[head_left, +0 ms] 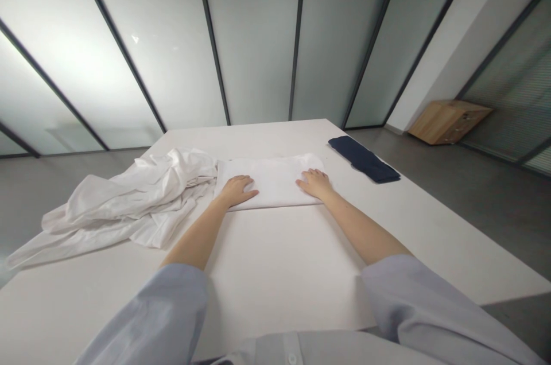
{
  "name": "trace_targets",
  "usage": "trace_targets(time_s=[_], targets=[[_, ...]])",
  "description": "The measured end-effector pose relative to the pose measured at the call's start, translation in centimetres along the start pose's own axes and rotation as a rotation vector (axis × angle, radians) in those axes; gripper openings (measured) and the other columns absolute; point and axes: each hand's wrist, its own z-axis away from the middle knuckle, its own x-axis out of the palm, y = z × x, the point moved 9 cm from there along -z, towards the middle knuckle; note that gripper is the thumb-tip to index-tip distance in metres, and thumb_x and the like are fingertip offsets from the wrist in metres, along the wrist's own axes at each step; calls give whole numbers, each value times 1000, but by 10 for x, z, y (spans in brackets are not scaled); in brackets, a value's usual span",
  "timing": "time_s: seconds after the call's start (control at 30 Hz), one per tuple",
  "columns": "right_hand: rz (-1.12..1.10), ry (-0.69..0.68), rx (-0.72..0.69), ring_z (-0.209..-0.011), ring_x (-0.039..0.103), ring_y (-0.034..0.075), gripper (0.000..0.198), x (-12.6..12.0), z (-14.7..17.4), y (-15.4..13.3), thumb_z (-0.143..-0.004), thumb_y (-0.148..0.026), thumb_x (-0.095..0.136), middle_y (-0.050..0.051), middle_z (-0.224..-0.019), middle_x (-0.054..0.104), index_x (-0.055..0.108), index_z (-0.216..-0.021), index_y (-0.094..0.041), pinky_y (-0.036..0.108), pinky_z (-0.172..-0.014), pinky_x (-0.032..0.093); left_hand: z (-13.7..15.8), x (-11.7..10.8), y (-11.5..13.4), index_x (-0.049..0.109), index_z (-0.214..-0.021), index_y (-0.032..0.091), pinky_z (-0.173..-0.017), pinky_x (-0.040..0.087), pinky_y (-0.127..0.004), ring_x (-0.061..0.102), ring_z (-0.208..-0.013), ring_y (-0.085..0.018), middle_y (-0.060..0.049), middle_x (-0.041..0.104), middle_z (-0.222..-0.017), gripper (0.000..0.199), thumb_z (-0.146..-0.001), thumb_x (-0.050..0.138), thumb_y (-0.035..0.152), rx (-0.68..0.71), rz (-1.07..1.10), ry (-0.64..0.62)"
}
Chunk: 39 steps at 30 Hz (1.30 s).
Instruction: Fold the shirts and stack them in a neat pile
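Observation:
A white cloth folded into a flat rectangle (275, 181) lies in the middle of the white table (284, 273). My left hand (237, 190) rests palm down on its left part, fingers stretched out. On its right part lies my right hand (316, 183), also flat with the fingers apart. Neither hand grips anything. Close to the left edge of the folded cloth, a crumpled heap of white fabric (142, 198) spreads over the table; what kind of item it is cannot be told.
A folded dark navy cloth (364, 158) lies near the table's right edge. Beyond the table stands a frosted glass partition (253, 38) with dark frames. A wooden cabinet (445, 121) is on the grey floor (430, 164) at the right.

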Motion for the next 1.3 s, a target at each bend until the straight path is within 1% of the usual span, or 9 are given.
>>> trace_targets(time_s=[0.27,0.43,0.53,0.63,0.77,0.87,1.0,1.1,1.3], targets=[[-38,141,-107,-124,48,29,39,-15,0,-11,-91,-38,47,14,-135,55,65,-119,-17,41,-103,32,2,11,-6,51,-139,22,-116,22,-35,33,-141,-24,-7,37,-153,71,-85,42,67,-45,21,-123],[-197,270,-312,-113,55,25,35,-38,17,-53,-89,-28,49,14,-120,64,67,-116,-14,36,-100,35,0,15,-11,48,-141,21,-116,21,-36,32,-142,-25,-10,34,-154,71,-87,41,66,-110,-1,-127],[-273,189,-502,-101,61,22,36,-35,35,-91,-89,-27,49,11,-107,70,67,-118,-16,32,-92,40,-2,14,-15,48,-140,23,-115,24,-40,33,-141,-26,-10,34,-154,67,-88,40,65,-171,-25,-95],[-236,34,-574,-92,66,21,40,-18,45,-112,-90,-29,50,7,-98,74,63,-127,-19,30,-86,43,-1,12,-15,48,-140,25,-114,25,-44,34,-140,-27,-9,35,-154,63,-90,39,63,-217,-63,-75],[-114,-67,-539,-95,68,22,40,-4,44,-110,-94,-34,45,7,-107,74,64,-128,-25,29,-82,45,0,11,-11,46,-139,27,-113,27,-43,34,-140,-27,-9,36,-154,57,-93,38,58,-226,-92,-91],[-76,-75,-511,-100,67,24,40,-9,41,-104,-95,-39,43,7,-113,72,66,-124,-26,29,-82,45,1,11,-7,45,-140,24,-112,27,-43,34,-140,-28,-12,34,-154,58,-94,35,57,-224,-98,-112],[-49,-98,-444,-99,66,26,49,-16,35,-95,-98,-48,32,9,-108,73,73,-111,-25,31,-82,44,3,10,3,45,-140,21,-109,30,-44,38,-137,-31,-15,37,-152,60,-94,32,57,-220,-127,-132],[-25,-97,-311,-99,64,25,55,-17,26,-74,-98,-53,27,11,-109,70,73,-109,-25,32,-83,43,4,6,17,51,-134,23,-104,35,-46,46,-130,-32,-13,46,-146,57,-93,33,58,-184,-164,-119],[-85,-26,-27,-117,50,30,49,-9,7,-15,-98,-51,30,12,-130,57,64,-127,-28,39,-95,38,0,2,61,63,-120,18,-99,40,-40,60,-113,-29,-12,68,-118,54,-93,35,56,-13,-119,-111]])
